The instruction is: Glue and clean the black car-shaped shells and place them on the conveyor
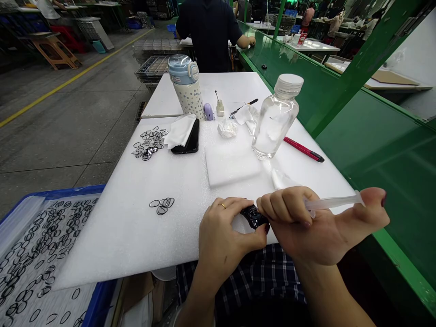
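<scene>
1. Left hand (221,231), ring on one finger: fingers curled closed, pinching one end of a glossy black clump (254,216). What the clump is made of is too small to tell.
2. Right hand (306,222): curled fingers press the clump's other side, while a clear plastic dropper (334,203) lies clamped against the palm, its tip pointing away past the thumb.
3. The clump sits between both hands, held just above the near part of a white foam sheet (116,245).
4. On the sheet: a few black oval loops (161,205) near the hands; a larger tangled pile of them (149,143) farther off, beside a black phone (190,138) with a white wipe (180,131) across it.
5. Ahead of the hands: a square foam pad (231,163), a crumpled tissue (227,128), a clear bottle with a white cap (275,118), and a red-handled tool (303,149).
6. Far end: a dotted insulated tumbler (184,86) and a small glass vial (220,108).
7. Lower left: a blue-rimmed tray (68,193) spread with more loops, beside the sheet.
8. Beyond the table, a co-worker (209,36) stands with their back turned.
</scene>
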Tool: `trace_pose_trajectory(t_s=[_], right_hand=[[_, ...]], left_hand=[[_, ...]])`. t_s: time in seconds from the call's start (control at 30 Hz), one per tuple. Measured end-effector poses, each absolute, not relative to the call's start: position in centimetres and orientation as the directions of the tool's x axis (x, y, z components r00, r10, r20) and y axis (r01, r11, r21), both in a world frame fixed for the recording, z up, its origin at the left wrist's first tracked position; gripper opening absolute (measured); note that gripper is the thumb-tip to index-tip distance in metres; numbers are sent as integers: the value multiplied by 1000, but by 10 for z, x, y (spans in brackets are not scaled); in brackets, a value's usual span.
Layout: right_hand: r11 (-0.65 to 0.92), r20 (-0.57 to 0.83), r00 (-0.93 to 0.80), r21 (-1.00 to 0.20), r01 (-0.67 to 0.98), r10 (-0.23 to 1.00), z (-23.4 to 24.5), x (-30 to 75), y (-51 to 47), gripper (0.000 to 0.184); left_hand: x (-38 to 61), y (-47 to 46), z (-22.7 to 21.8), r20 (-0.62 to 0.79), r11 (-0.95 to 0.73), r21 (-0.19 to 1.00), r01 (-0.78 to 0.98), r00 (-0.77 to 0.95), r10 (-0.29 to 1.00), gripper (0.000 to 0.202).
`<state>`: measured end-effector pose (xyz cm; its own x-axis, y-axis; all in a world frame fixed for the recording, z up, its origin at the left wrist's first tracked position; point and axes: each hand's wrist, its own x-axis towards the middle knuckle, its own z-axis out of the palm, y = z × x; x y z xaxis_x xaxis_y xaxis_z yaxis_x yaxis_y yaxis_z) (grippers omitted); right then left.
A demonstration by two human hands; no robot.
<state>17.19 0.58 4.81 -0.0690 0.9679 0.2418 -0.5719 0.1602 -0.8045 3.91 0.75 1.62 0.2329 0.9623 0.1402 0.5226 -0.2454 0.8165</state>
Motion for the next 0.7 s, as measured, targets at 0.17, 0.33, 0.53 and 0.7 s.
trace_pose_trajectory(t_s=[0.17, 0.33, 0.53, 0.7], right_hand=[[178, 252, -58, -811, -557, 966, 48, 173, 5, 70], [203, 260, -32, -819, -537, 965, 49, 172, 3, 69], [205, 254, -24, -830, -519, 967, 48, 174, 2, 68], [217, 260, -25, -850, -479, 965, 44, 173, -6, 68]], left_hand=[[39, 7, 18, 131, -233, 823, 518, 226, 965, 31], [38, 8, 16, 150, -250, 816, 521, 226, 962, 31], [38, 8, 15, 160, -256, 818, 514, 225, 961, 32], [38, 8, 15, 148, -252, 810, 529, 231, 962, 33]])
